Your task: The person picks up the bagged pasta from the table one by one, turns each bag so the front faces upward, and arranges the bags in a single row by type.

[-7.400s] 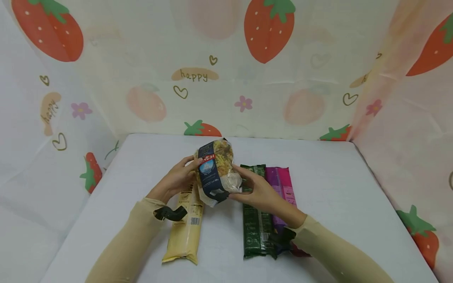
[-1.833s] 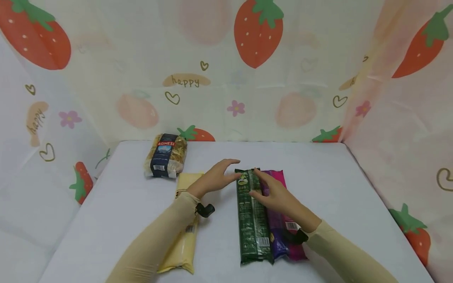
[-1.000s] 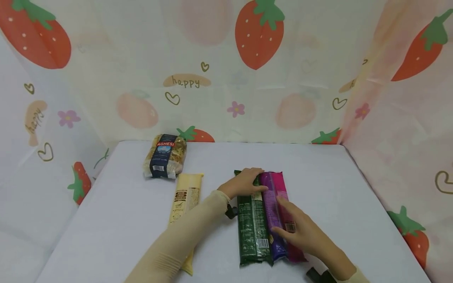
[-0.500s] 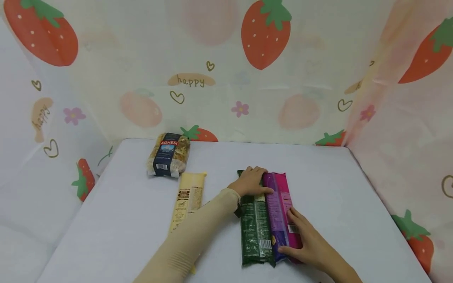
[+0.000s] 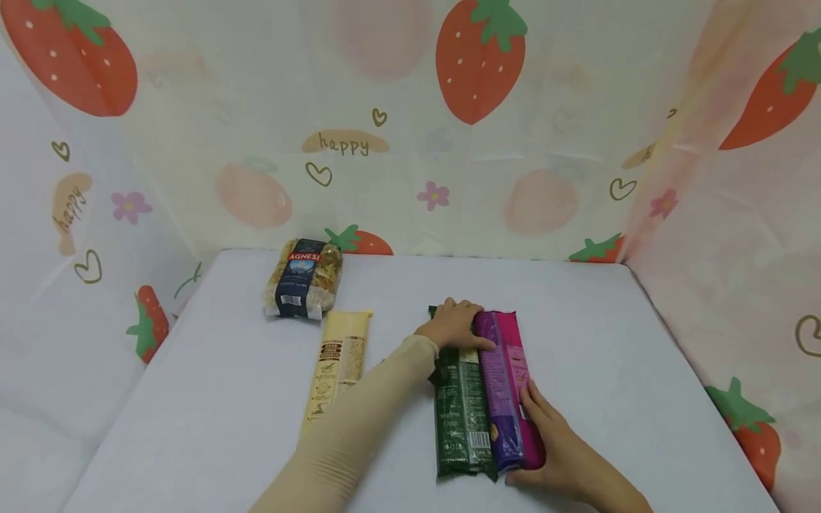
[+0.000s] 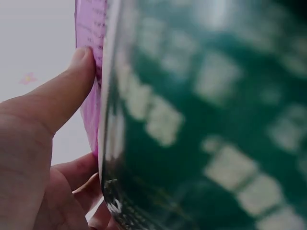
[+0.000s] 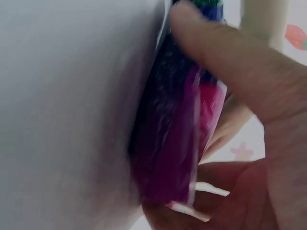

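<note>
A long purple-and-pink packet (image 5: 504, 385) lies lengthwise on the white table, right beside a long dark green packet (image 5: 460, 420). My left hand (image 5: 452, 326) reaches across the green packet's far end and grips the far end of the purple-and-pink packet. In the left wrist view its thumb (image 6: 62, 98) lies against the purple wrapper, fingers curled lower down. At the near end, my right hand (image 5: 561, 452) grips the same packet, thumb at the bottom edge and fingers along the right side. The right wrist view shows the packet (image 7: 177, 158) between thumb and fingers.
A clear bag of pasta (image 5: 304, 278) with a dark blue Agnesi label stands at the back left. In front of it lies a long yellow packet (image 5: 340, 356), partly covered by my left sleeve. Strawberry-printed cloth walls (image 5: 545, 92) enclose the table (image 5: 616, 356) at back and sides.
The pasta bag, earlier held in both hands, now rests at the back left. My left hand has moved right to the purple-and-pink packet's far end; my right hand has slid to its near end.
</note>
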{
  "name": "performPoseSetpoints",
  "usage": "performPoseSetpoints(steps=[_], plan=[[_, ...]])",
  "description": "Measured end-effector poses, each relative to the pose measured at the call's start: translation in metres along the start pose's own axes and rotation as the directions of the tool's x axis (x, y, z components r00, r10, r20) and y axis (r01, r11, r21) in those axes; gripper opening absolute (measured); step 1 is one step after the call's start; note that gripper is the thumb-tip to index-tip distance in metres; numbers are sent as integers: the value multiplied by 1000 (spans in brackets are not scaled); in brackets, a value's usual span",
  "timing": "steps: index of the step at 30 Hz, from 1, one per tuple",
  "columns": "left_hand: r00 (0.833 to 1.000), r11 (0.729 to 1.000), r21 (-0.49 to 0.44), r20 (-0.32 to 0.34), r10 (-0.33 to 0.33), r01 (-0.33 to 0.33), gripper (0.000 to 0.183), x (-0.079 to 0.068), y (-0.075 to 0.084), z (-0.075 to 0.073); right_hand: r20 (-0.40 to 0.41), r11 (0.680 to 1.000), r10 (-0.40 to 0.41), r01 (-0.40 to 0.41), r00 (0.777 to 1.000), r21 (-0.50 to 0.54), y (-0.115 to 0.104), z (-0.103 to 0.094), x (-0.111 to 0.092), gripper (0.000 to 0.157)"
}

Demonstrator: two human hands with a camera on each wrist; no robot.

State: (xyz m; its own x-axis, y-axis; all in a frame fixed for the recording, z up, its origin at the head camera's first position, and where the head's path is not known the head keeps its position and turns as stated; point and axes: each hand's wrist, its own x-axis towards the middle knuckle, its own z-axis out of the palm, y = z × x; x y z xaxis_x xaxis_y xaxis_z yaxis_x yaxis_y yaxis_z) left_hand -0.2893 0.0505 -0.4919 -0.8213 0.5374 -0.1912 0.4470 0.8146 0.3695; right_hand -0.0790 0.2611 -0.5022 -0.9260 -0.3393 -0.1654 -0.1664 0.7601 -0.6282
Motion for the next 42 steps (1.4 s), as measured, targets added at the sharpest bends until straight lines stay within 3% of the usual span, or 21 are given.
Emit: performPoseSetpoints(steps=[7,19,27,34,38,42], plan=[[999,1000,-11,14,-29,29,89,1,2,-4,-61,984,52,-62,997,-168,-11,5,3,128],[1000,999,-19,14,-27,27,88,6,2,-4,-99,977,67,-85,993,-198,-16,1,5,124],[1000,998,-63,-16,17,-18,89,4,-4,-5,-120,992,-5,-10,993,-123,-6,-1,4,117],[1000,970,-243,11,16,-13,84,0,-12,-6,-129,995,-97,91,987,-47,2,-2,2,109],[999,935,-352,23,38,-28,77,-2,-15,-10,-116,982,-133,147,984,115,6,0,0,108],[998,904,-425,13,65,-53,72,-1,-20,-10,-116,945,-157,183,981,272,6,1,-1,109]])
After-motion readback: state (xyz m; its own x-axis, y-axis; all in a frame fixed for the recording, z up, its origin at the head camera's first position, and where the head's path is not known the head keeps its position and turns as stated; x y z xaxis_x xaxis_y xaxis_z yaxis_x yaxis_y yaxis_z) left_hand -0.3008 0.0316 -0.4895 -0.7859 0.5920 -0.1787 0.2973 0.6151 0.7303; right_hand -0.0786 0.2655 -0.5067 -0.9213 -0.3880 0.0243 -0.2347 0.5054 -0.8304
